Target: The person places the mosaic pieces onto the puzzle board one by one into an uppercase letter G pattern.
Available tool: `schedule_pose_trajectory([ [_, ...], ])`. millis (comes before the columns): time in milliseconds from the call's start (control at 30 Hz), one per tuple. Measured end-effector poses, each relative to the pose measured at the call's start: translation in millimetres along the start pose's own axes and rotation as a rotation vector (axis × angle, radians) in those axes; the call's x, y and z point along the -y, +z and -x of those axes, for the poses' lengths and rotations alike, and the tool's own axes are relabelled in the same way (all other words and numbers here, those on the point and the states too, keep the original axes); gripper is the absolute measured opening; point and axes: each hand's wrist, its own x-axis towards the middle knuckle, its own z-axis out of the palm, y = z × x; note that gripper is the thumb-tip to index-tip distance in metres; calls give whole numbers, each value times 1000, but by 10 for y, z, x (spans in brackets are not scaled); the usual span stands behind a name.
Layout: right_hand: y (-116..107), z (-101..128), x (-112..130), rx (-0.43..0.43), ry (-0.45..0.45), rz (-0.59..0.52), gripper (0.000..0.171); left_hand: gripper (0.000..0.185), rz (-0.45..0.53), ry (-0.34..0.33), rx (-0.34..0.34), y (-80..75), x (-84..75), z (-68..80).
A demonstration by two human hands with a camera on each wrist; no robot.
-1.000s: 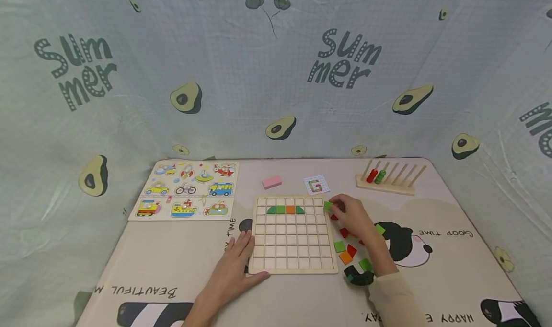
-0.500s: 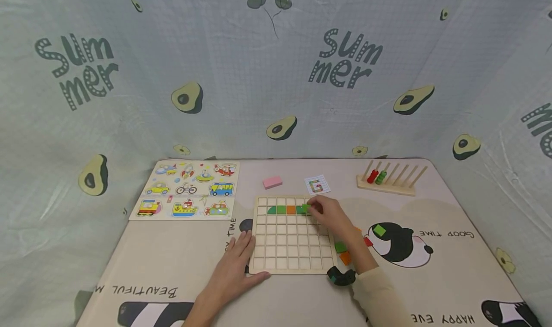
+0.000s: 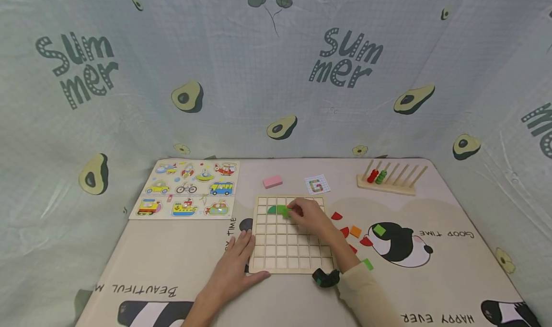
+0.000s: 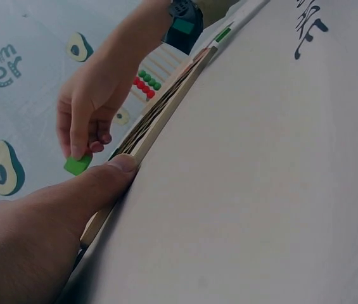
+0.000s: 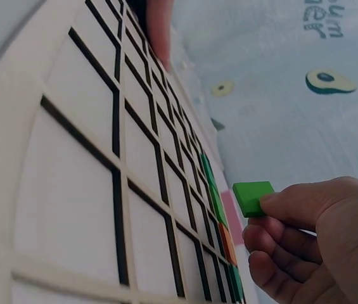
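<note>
A wooden grid board [image 3: 290, 255] lies on the table in front of me, with green pieces [image 3: 276, 210] set in its second row. My right hand [image 3: 307, 214] hovers over the board's upper part and pinches a small green square tile [image 3: 286, 213] [image 4: 76, 164] [image 5: 252, 197] at its fingertips, just above the board [image 5: 71, 190]. My left hand [image 3: 235, 262] lies flat on the table, thumb [image 4: 112, 171] against the board's left edge [image 4: 159, 117]. Loose red, orange and green tiles [image 3: 355, 231] are scattered right of the board.
Two vehicle puzzle boards [image 3: 189, 190] lie at the far left. A pink block [image 3: 272, 181] and a pattern card [image 3: 316, 185] sit behind the grid. A peg rack with red and green beads [image 3: 385, 179] stands at the far right. A patterned cloth backdrop [image 3: 276, 77] encloses the table.
My right hand carried the green tile from the board's right edge leftward over the second row. My left hand stayed put.
</note>
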Motion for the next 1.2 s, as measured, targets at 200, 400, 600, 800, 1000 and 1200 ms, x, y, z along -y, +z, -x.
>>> schedule_pose_trajectory([
  [200, 109, -31, 91, 8, -32, 12, 17, 98, -8, -4, 10, -10, 4, 5],
  [400, 185, -50, 154, 20, -53, 36, 15, 97, -3, 1, 3, -23, -8, 2],
  [600, 275, -67, 182, 28, -46, 46, 14, 96, -5, 12, -9, -28, -8, 5],
  [800, 365, -90, 174, 29, -30, 75, 14, 96, -10, 14, -16, -43, -6, 30],
  [1000, 393, -98, 181, 20, -49, 119, 14, 96, -4, 15, -9, -40, 5, 36],
  [1200, 375, -123, 178, 11, -65, 164, 16, 98, 14, 11, 6, -39, 5, 12],
])
